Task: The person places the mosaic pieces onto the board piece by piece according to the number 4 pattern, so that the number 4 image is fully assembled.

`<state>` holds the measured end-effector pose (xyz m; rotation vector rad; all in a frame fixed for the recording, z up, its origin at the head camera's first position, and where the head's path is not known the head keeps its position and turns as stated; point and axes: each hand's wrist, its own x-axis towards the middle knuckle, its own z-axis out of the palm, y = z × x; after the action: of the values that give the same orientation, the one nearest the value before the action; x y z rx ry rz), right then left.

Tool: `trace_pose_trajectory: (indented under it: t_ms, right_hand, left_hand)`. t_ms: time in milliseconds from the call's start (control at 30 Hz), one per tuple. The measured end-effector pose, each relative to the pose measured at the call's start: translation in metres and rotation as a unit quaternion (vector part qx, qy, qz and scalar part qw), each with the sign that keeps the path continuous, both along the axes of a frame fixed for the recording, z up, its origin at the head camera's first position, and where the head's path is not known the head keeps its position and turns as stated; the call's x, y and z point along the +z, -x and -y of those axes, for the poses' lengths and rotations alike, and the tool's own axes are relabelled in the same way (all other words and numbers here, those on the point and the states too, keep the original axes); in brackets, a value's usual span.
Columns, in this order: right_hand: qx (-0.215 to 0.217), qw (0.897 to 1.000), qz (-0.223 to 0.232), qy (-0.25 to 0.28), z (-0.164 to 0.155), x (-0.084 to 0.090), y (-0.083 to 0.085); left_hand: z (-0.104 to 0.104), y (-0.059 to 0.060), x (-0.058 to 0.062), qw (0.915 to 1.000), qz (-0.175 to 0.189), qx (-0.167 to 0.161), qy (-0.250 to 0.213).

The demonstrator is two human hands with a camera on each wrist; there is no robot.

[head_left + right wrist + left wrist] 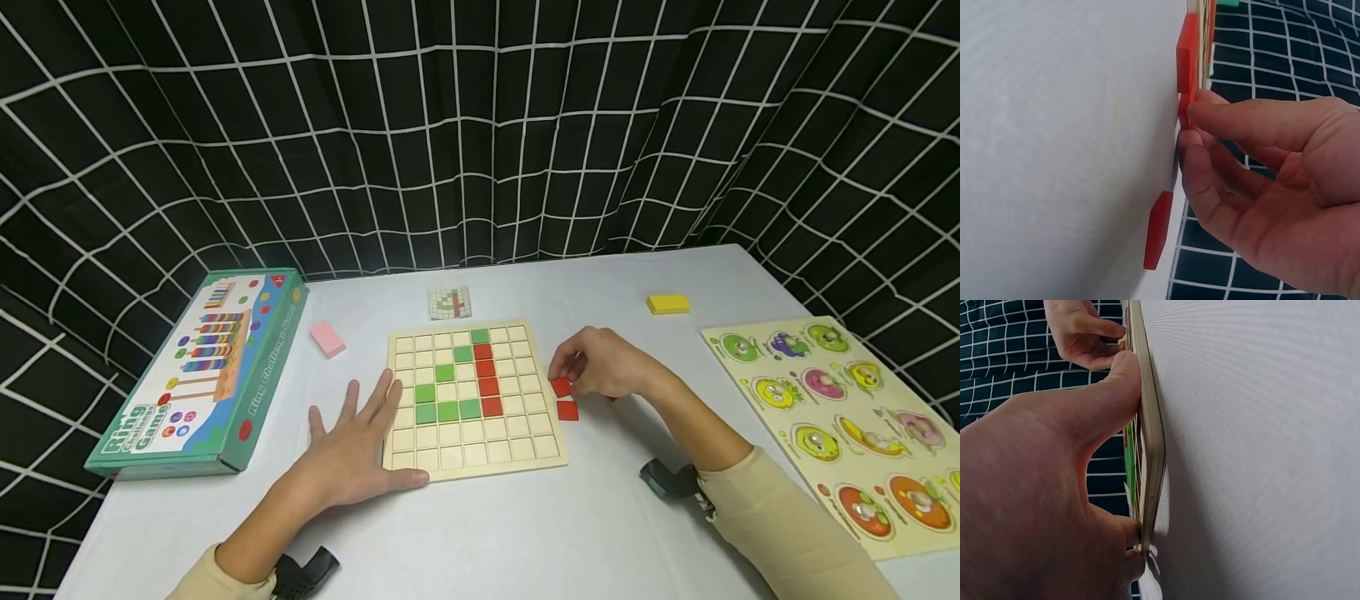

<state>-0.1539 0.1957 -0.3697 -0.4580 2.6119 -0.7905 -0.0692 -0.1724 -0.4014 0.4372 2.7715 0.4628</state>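
A square wooden grid board [450, 457] lies on the table, with green tiles [447, 411] and a column of red tiles [486, 368] in its cells. My left hand [352, 454] rests spread against the board's left side, its thumb on the near edge. Beyond the board's right edge, my right hand [611, 364] pinches a red tile [1184, 110] between thumb and fingers; it appears to be still at table level. Another red tile [567, 411] lies just nearer, beside the board. A third loose tile [1158, 231] is mostly hidden by the hand in the head view.
A small printed pattern card [449, 302] lies behind the board. At left are a pink block [327, 340] and a green game box [202, 367]. A yellow block [668, 304] sits at the back right, and a fruit puzzle board [780, 417] lies along the right side.
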Motion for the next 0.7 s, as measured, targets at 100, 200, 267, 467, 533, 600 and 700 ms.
trace_pose_trajectory:
  t_ms: [100, 200, 267, 467, 533, 600, 700]
  right_hand:
    - [0.002, 1.0, -0.002, -0.006, 0.0001, 0.0007, -0.0003]
    - [0.003, 1.0, -0.002, -0.009, 0.0008, 0.0008, -0.0006]
    - [0.003, 1.0, -0.003, -0.011, 0.0013, 0.0005, -0.0007]
    - [0.016, 1.0, -0.01, -0.013, 0.0009, 0.0002, -0.001]
    - [0.019, 1.0, -0.01, -0.011, 0.0, 0.0007, -0.0012]
    - [0.019, 1.0, -0.009, -0.007, -0.0008, 0.0015, -0.0016]
    - [0.01, 1.0, -0.001, -0.001, -0.0015, 0.0032, -0.0023]
  left_hand:
    - [-0.0002, -0.0002, 0.0005, 1.0, 0.001, 0.001, -0.002]
    - [-0.0003, -0.0003, 0.0009, 1.0, 0.002, 0.002, -0.004]
    - [-0.0004, -0.0002, 0.0009, 1.0, 0.001, 0.001, -0.004]
    - [-0.0006, -0.0002, -0.0001, 1.0, 0.0, 0.001, -0.002]
    - [-0.0005, -0.0003, -0.0004, 1.0, 0.0, 0.0, -0.002]
    - [-0.0004, -0.0003, -0.0006, 1.0, -0.001, 0.0, -0.003]
    - [-0.0003, -0.0002, -0.0009, 1.0, -0.002, 0.0, -0.003]
